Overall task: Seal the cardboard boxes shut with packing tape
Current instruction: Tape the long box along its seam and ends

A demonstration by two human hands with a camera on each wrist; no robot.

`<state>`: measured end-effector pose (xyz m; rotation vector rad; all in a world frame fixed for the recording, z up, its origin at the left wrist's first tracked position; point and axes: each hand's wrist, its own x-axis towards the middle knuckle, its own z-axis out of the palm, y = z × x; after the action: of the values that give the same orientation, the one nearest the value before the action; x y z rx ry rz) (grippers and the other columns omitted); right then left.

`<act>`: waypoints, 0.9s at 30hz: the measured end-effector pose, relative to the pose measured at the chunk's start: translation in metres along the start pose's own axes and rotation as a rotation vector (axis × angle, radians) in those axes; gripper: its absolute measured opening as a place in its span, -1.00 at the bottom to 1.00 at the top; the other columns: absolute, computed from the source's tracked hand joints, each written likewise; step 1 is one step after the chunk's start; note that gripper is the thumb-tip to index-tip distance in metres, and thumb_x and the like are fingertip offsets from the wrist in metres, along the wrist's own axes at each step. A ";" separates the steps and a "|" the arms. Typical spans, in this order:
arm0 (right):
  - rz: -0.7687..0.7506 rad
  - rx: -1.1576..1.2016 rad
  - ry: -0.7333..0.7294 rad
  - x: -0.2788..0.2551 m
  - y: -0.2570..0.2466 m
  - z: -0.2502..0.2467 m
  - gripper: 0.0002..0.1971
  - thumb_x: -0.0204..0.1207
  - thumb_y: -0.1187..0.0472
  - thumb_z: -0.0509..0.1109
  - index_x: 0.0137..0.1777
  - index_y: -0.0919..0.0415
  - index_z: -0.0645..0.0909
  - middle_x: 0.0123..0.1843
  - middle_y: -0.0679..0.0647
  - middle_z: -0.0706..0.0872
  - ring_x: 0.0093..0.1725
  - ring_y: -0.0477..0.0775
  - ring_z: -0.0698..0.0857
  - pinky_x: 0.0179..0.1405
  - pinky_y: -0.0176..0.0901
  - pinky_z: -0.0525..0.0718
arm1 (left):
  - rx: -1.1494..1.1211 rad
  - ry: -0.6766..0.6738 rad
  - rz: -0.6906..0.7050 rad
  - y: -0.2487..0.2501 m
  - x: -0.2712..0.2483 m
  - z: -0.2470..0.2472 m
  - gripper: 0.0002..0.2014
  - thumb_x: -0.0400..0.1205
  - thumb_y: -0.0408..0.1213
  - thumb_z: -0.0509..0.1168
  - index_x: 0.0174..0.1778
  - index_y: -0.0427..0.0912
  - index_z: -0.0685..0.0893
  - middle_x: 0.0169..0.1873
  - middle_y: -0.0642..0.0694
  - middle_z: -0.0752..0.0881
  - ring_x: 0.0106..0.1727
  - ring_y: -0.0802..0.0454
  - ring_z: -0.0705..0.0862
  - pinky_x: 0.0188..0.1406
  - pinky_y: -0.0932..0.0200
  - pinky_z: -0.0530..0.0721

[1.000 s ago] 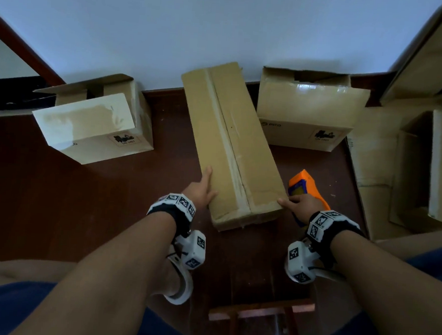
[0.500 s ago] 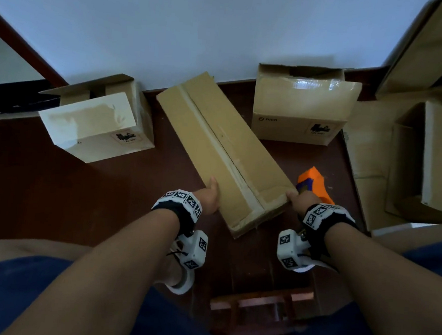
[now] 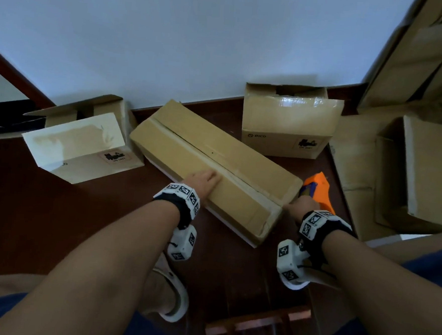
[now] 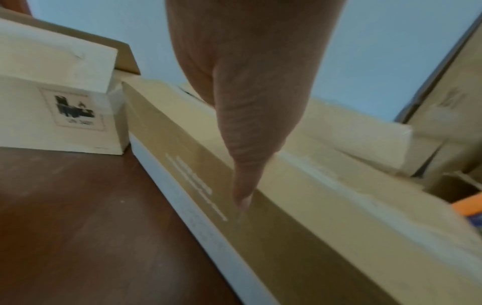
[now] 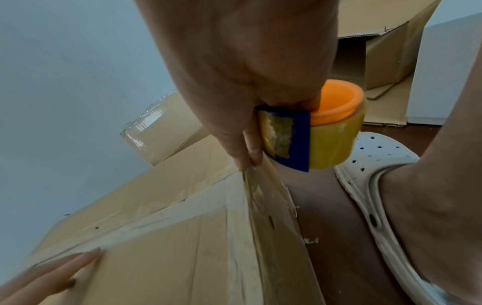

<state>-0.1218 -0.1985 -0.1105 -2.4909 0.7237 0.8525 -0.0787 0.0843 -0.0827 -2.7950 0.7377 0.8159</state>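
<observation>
A long cardboard box (image 3: 215,161) lies slantwise on the dark floor, with a taped seam along its top. My left hand (image 3: 203,179) rests flat on the top near that seam, fingers straight (image 4: 242,165). At the box's near right end, my right hand (image 3: 302,205) grips an orange and blue tape dispenser (image 3: 318,186). In the right wrist view, the fingers curl round the dispenser (image 5: 336,115) with its yellowish tape roll (image 5: 334,144). A strip of clear tape (image 5: 263,185) runs from under the thumb down onto the box's end corner.
An open box (image 3: 85,144) stands at the left and another (image 3: 288,125) by the wall at the back. Flattened cardboard and more boxes (image 3: 424,168) crowd the right. A wooden stool (image 3: 256,326) and my white clogs (image 3: 176,303) are close below.
The long box has swung so its far end points further left. My left hand moved from the box's near left edge onto its top. The right hand stayed at the near right corner.
</observation>
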 end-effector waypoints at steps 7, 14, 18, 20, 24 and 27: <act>-0.054 0.088 0.060 0.009 0.002 0.006 -0.76 0.61 0.20 0.30 -0.15 0.28 0.76 -0.19 0.24 0.77 -0.27 0.18 0.61 -0.35 -0.14 0.52 | 0.133 -0.101 -0.045 -0.008 0.013 0.007 -0.22 0.74 -0.18 0.19 0.70 -0.21 -0.22 0.70 -0.21 -0.14 0.69 -0.16 0.09 0.58 -0.04 0.34; -0.021 -0.059 0.084 0.016 -0.020 -0.017 -0.73 0.64 0.20 0.20 -0.06 0.28 0.72 -0.03 0.25 0.74 -0.11 0.25 0.59 0.11 0.09 0.62 | 0.190 -0.139 0.015 0.019 0.003 0.001 -0.40 0.67 0.07 0.25 0.44 -0.34 0.40 0.14 -0.20 0.67 0.06 -0.10 0.69 0.01 0.06 0.70; 0.029 -0.009 0.086 0.017 -0.012 -0.019 -0.76 0.59 0.16 0.33 -0.25 0.28 0.62 -0.22 0.23 0.65 -0.33 0.17 0.58 -0.39 -0.13 0.56 | 0.263 -0.197 0.065 0.035 -0.001 -0.003 -0.50 0.66 0.11 0.24 0.21 -0.30 0.62 0.03 -0.16 0.69 0.03 -0.07 0.68 -0.11 0.11 0.63; 0.029 0.002 0.057 0.014 -0.003 -0.015 -0.73 0.56 0.10 0.38 -0.24 0.30 0.66 -0.25 0.22 0.68 -0.28 0.20 0.65 -0.35 -0.12 0.60 | 0.230 -0.198 0.028 0.036 -0.002 -0.002 -0.49 0.65 0.12 0.26 0.22 -0.29 0.62 0.02 -0.17 0.69 0.01 -0.08 0.67 -0.13 0.11 0.62; -0.004 0.045 -0.005 0.006 0.007 -0.006 -0.69 0.49 0.00 0.43 -0.21 0.30 0.69 -0.17 0.25 0.73 -0.16 0.24 0.70 -0.36 -0.12 0.60 | 0.146 -0.176 -0.051 0.040 -0.006 0.007 -0.51 0.65 0.09 0.29 0.24 -0.29 0.61 0.03 -0.18 0.69 0.03 -0.08 0.67 -0.07 0.11 0.65; -0.051 0.074 -0.034 -0.004 -0.002 -0.006 -0.74 0.48 0.12 0.44 -0.34 0.30 0.63 -0.30 0.22 0.68 -0.26 0.22 0.65 -0.42 -0.15 0.54 | 0.086 -0.171 -0.099 0.037 -0.014 0.011 -0.54 0.64 0.05 0.33 0.23 -0.28 0.63 0.05 -0.17 0.69 0.05 -0.09 0.67 -0.11 0.12 0.60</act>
<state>-0.1206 -0.1990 -0.1031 -2.4131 0.6651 0.8326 -0.1121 0.0604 -0.0845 -2.6220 0.5877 0.9655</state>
